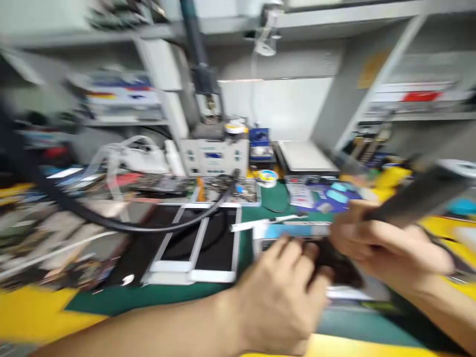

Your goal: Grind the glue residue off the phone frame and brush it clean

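My left hand (282, 292) lies with fingers apart on a dark flat panel (334, 267) at the front centre right. Its fingers are bent a little, and the palm hides part of the panel. White edges and a blue strip (286, 230) show around the panel. My right hand (368, 243) is closed around a thick dark grey, bar-shaped tool (420, 193) with a pale end. The tool slants up to the right. Motion blur hides its exact kind and where its lower end sits.
Two white-framed screens (217, 243) lie left of my hands on the green mat (163, 292). A black cable (148, 228) curves across the foreground. Several phone parts (82, 243) crowd the left. Behind stand a white box (213, 156), a solder-like spool (267, 177) and shelves (308, 20).
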A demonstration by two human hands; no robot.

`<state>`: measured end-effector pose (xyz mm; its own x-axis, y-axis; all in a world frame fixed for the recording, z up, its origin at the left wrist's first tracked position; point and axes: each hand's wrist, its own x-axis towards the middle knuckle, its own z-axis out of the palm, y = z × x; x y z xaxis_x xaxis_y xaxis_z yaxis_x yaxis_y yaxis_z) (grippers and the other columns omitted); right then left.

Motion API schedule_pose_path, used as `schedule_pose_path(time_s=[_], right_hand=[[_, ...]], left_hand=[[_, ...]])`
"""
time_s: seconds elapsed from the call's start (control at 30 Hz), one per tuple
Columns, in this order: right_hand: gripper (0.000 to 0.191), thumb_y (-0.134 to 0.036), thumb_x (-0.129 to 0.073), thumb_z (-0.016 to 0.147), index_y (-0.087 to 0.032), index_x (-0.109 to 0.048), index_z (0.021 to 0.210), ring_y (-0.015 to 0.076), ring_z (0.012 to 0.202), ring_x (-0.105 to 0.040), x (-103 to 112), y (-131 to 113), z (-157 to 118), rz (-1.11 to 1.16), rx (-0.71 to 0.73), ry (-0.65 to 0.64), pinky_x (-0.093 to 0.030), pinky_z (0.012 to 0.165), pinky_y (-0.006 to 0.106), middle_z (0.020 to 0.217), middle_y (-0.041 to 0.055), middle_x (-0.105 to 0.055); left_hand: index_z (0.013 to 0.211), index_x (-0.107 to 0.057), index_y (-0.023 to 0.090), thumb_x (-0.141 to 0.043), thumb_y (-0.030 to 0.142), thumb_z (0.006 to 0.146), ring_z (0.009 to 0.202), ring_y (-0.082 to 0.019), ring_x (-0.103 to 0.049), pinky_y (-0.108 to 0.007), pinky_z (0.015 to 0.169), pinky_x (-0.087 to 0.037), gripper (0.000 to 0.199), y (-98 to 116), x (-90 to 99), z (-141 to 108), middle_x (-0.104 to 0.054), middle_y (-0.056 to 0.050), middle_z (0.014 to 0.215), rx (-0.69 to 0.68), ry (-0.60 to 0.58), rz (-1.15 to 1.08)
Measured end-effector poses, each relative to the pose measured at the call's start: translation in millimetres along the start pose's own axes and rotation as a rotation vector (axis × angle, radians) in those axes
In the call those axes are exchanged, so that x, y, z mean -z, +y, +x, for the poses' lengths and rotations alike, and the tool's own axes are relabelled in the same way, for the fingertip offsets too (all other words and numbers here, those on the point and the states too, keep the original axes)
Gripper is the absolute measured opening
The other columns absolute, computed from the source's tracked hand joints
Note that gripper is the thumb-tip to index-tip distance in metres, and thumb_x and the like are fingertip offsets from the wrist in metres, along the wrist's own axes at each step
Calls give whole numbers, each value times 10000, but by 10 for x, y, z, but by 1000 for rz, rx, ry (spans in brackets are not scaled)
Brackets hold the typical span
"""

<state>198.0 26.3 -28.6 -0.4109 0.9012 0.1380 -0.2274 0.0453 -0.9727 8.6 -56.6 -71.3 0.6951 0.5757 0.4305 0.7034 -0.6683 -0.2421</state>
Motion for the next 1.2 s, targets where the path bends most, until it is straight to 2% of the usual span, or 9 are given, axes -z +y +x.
schedule_pose_path(time_s=[0.1, 0.23, 0.4, 0.67, 0.83, 0.97, 1.07, 1.2], right_hand=[[246, -218, -705, 644, -210, -513, 491, 99, 399, -323, -66, -63, 51, -29, -102, 37, -211, 425, 300, 428, -31, -421], [213, -186, -660, 602, -217, -496, 470, 84, 383, -301, -112, -21, 101, -19, -76, 57, -196, 411, 283, 405, -57, -405], [220, -165, -650, 612, -222, -488, 475, 89, 395, -302, -90, -26, 67, -17, -83, 11, -186, 418, 293, 418, -62, -396], [205, -135, -632, 643, -217, -501, 509, 93, 406, -327, -85, -18, 56, -27, -43, -5, -205, 427, 296, 437, -62, -407], [198, -149, -629, 615, -218, -496, 485, 91, 395, -321, -101, -58, 50, -36, -51, 28, -198, 427, 301, 420, -63, -400], [209, -153, -634, 610, -217, -485, 478, 92, 407, -325, -131, -81, 42, -74, -88, 28, -214, 438, 302, 427, -59, -399], [216, -158, -635, 616, -217, -479, 479, 97, 418, -332, -134, -96, 41, -100, -82, 13, -214, 448, 309, 435, -54, -400], [221, -153, -611, 633, -220, -460, 486, 99, 432, -325, -118, -116, 38, -137, -105, -28, -201, 460, 317, 451, -52, -387]], left_hand=[[1304, -644, 82, -643, 312, 886, 1298, -394, -577, -538, 1127, -437, 477, -10, -169, 0, -649, -221, 1345, 13, 120, -138], [1263, -676, 84, -674, 194, 862, 1277, -426, -590, -571, 1078, -473, 416, 36, -228, -29, -665, -241, 1312, 25, 190, -183], [1253, -691, 92, -632, 168, 889, 1235, -439, -620, -573, 1012, -517, 376, 33, -220, -61, -678, -242, 1286, 33, 196, -159], [1266, -687, 105, -576, 143, 901, 1272, -432, -597, -569, 1044, -502, 384, 46, -226, -67, -663, -230, 1323, 13, 180, -157], [1261, -679, 112, -543, 159, 916, 1283, -410, -588, -560, 1051, -496, 374, 36, -189, -74, -677, -214, 1303, 14, 177, -125], [1286, -652, 121, -534, 306, 958, 1254, -343, -610, -574, 1094, -477, 394, 12, -181, -5, -647, -205, 1352, -14, 166, -143], [1282, -651, 123, -551, 392, 959, 1240, -337, -615, -595, 1112, -457, 432, 1, -190, 63, -627, -211, 1377, -24, 168, -158], [1297, -647, 122, -547, 378, 964, 1254, -336, -611, -591, 1116, -460, 431, 4, -191, 49, -627, -207, 1383, -26, 170, -160]])
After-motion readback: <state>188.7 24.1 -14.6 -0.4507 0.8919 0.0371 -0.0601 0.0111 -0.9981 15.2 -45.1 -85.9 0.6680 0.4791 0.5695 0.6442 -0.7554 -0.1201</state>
